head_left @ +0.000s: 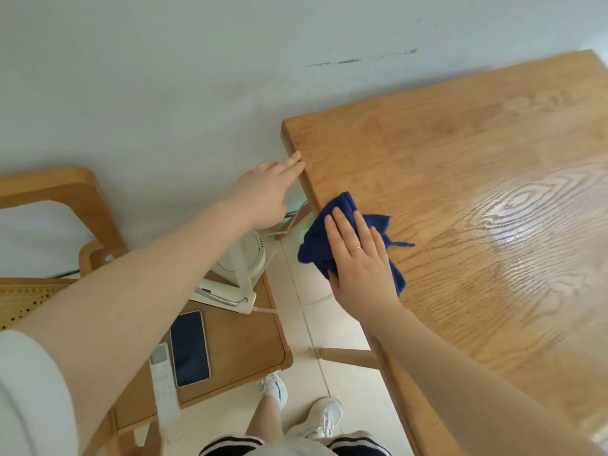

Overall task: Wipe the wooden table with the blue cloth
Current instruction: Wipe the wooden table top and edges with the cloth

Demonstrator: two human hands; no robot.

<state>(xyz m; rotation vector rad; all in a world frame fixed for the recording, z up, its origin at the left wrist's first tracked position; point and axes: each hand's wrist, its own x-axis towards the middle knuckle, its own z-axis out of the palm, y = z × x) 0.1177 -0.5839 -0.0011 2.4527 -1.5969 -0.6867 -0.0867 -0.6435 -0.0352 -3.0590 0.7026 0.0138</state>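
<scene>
At the table's (460, 166) left edge, near its far corner, your right hand (360, 258) lies flat on the blue cloth (342, 209), fingers straight and spread, pressing it down rather than gripping it. The cloth is bunched and part of it hangs off the edge over the floor. Your left hand (263, 192) rests with straight fingertips against the side of the table just beside the corner, holding nothing. To do this stroke well, I judge you should keep the palm flat and the pressure even, and draw the loose folds back under your hand so the cloth does not slip off the edge. Work along the grain from this edge toward the far side in overlapping passes. Watch the chair (250, 337) beside you: a phone (189, 348), a remote (164, 383) and a white appliance (240, 258) sit on it, close under your left arm.
</scene>
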